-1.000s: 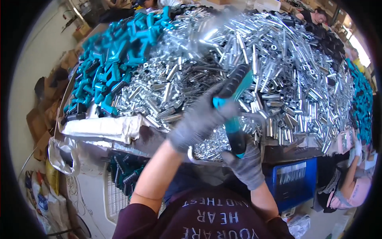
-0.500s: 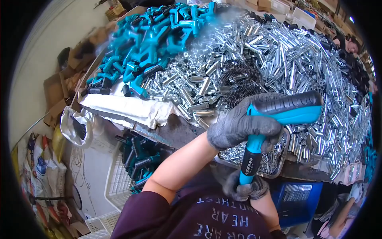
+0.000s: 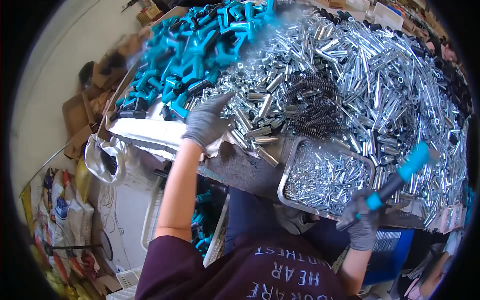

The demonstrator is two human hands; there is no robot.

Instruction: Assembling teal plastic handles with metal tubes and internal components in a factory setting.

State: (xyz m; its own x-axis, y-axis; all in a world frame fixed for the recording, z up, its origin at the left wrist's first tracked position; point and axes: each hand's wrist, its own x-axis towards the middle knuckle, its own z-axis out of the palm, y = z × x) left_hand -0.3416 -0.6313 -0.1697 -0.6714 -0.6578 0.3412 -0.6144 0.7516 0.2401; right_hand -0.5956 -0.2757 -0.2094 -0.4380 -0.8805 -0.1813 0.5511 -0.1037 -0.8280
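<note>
"What takes up most room?"

"The bench (image 3: 240,165), running from the upper left of the frame to the right edge, with a heap of shiny metal parts (image 3: 370,75) over its middle and right."

"Any writing?"

"White lettering (image 3: 287,275) on the person's dark maroon shirt (image 3: 200,272), at bottom centre, upside down in the frame. The sacks (image 3: 67,212) at lower left carry coloured print, too small to read."

"Next in size?"

"A pile of teal and black pieces (image 3: 195,60) at upper left, then a metal tray (image 3: 310,210) below and right of centre, with dark coiled springs (image 3: 312,110) just above it."

"And what's in use?"

"A long teal-and-black handle (image 3: 395,184), slanting up toward the right edge, its far end over the metal heap. The right hand (image 3: 361,220), grey-gloved, has its fingers wrapped around the lower part, beside the tray's lower right corner."

"The left hand (image 3: 207,120)?"

"Left of centre, gloved too, near the teal pile. Blur softens it, but it seems empty, a digit stretched away from the rest."

"Smallest?"

"Tiny metal bits (image 3: 320,175) filling the tray."
</note>
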